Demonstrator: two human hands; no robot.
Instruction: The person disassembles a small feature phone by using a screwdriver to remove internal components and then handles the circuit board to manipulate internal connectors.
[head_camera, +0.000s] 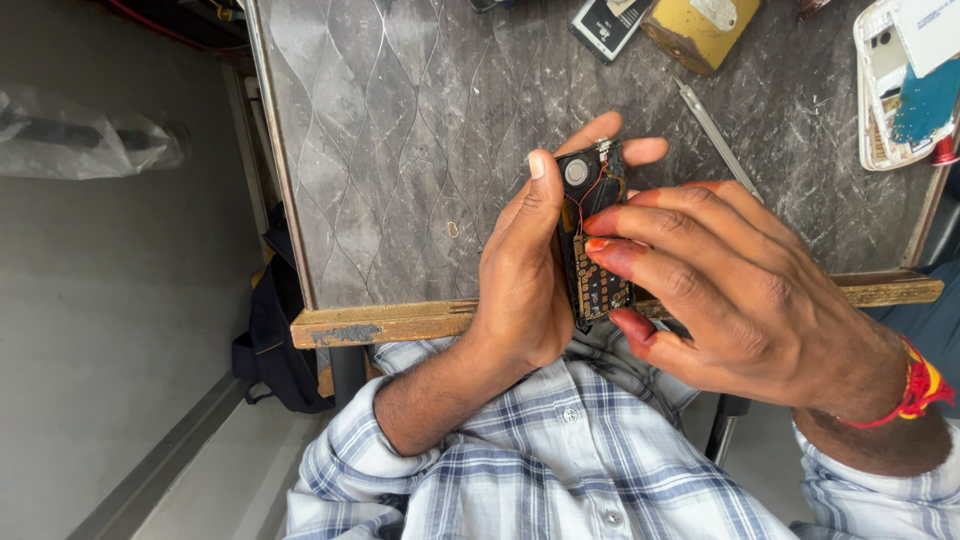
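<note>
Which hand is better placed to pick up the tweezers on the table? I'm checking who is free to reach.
The right hand, probably. Its fingertips only rest on the circuit board, and the tweezers lie just beyond it. The left hand wraps the board, supporting it.

two hands on a small circuit board over a grey workbench

the left hand (525, 275) grips the dark circuit board (592, 240) upright, thumb along its edge, while the right hand (735, 290) presses fingertips (600, 222) onto its face. tweezers (715, 138) lie on the table (400, 150) just behind, a yellow block (700, 30) farther back.
</note>
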